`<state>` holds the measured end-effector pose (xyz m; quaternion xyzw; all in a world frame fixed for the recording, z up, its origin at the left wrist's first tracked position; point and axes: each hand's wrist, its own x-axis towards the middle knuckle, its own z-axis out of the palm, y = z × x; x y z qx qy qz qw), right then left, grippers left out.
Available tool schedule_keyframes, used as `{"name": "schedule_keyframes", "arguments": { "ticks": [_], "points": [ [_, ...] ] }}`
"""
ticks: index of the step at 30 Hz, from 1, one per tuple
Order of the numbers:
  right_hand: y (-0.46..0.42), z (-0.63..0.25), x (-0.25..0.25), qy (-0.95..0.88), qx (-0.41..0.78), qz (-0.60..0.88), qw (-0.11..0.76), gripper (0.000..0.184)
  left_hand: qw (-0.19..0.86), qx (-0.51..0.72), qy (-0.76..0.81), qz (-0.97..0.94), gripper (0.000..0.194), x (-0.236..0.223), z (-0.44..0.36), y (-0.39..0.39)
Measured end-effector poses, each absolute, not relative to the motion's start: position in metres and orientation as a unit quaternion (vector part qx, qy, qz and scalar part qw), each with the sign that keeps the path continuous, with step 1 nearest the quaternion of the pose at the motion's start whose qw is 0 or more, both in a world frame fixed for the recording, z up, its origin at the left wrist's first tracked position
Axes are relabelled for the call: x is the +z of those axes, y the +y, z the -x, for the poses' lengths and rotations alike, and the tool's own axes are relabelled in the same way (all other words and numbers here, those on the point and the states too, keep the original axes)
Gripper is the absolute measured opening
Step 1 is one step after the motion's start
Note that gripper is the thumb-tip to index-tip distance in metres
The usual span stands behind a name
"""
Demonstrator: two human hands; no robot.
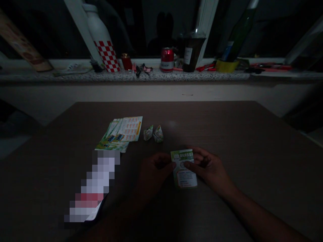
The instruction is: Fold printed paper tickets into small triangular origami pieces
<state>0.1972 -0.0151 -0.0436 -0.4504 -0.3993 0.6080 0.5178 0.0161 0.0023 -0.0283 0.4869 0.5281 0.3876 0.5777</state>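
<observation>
A small printed paper card (187,178), green along its top with a white text panel, is held up between both hands over the table. My left hand (157,171) pinches its left edge with the thumb in front. On the other side my right hand (212,168) grips the upper right edge, thumb across the face and fingers behind. Just beyond the hands lie two small folded paper pieces (148,133), pointed at the top, side by side. Left of them several similar printed cards (131,129) are fanned out and overlapping.
A phone (94,213) with a blurred screen lies on the brown table (212,124) at left. On the windowsill behind stand a checkered white bottle (107,53), a red can (167,60), a lidded plastic cup (193,50), a green bottle (239,33) and a yellow tape roll (227,66).
</observation>
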Motion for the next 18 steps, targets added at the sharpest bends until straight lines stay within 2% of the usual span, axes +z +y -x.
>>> {"name": "schedule_keyframes", "arguments": {
  "ticks": [4, 11, 18],
  "points": [
    [-0.0149, -0.1964, -0.0421, -0.391, 0.612, 0.448, 0.521, 0.046, 0.563, 0.407, 0.532, -0.484, 0.019, -0.0293, -0.0173, 0.0024],
    [-0.0141, -0.1953, -0.0387, -0.387, 0.607, 0.46, 0.52, 0.046, 0.557, 0.425, 0.521, -0.488, 0.035, -0.0281, -0.0187, 0.0007],
    [-0.0142, -0.196, -0.0414, -0.401, 0.604, 0.454, 0.517, 0.045, 0.556, 0.427, 0.517, -0.491, 0.035, -0.0303, -0.0187, -0.0002]
  ]
}}
